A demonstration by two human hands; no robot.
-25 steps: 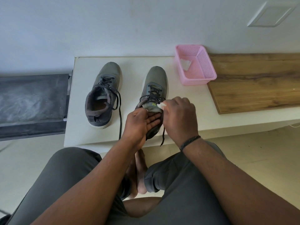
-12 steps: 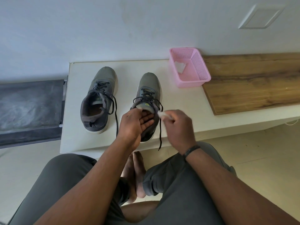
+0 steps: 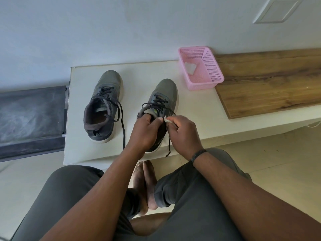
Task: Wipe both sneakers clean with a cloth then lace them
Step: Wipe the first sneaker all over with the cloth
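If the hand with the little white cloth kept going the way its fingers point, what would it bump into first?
Probably the left hand. The right hand, pinching the cloth, points left toward it over the right sneaker; their fingertips look almost touching, though depth is unclear.

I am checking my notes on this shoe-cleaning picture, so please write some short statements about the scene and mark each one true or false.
1. The left hand holds the right sneaker at its opening. True.
2. The right hand is empty. False: it pinches a small white cloth.
3. The pink basket stands on the floor. False: it stands on the white table, beside the wooden board.
4. A white piece of cloth lies inside the basket. True.
5. The left sneaker is held in the air. False: it rests on the table, untouched.
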